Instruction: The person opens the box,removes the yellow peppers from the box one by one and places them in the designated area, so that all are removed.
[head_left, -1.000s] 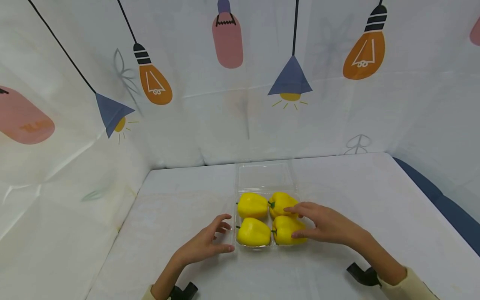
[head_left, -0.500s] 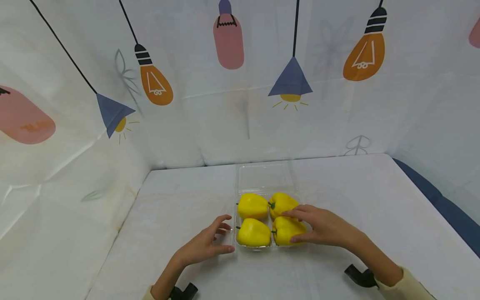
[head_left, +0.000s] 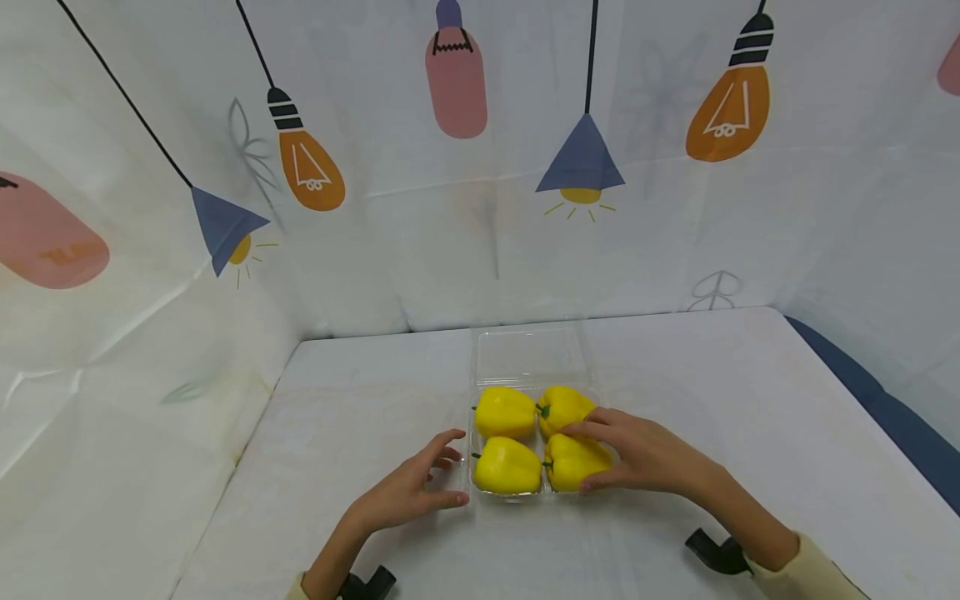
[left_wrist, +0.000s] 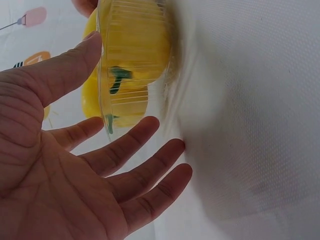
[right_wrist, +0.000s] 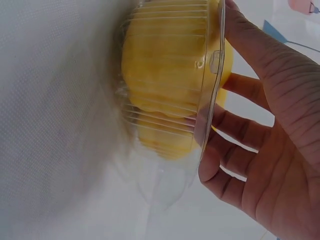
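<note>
Several yellow bell peppers with green stems lie in two rows in a clear plastic clamshell container. Its lid is folded back flat behind them. My right hand curls round the near-right bell pepper, thumb at its near side and fingers at its far side. In the right wrist view, its fingers bend over the container's rim. At the container's left side, my left hand is held with fingers loosely spread, holding nothing. Its palm and spread fingers show in the left wrist view.
A white-covered table bears the container. A white curtain printed with lamps and bulbs hangs behind it and at the sides. Something dark blue stands past the table's right edge. A black wrist mount sits on the right wrist.
My right hand has shifted slightly left and nearer, settling round the near-right bell pepper. My left hand has stayed almost still. The container and its other peppers stand as before.
</note>
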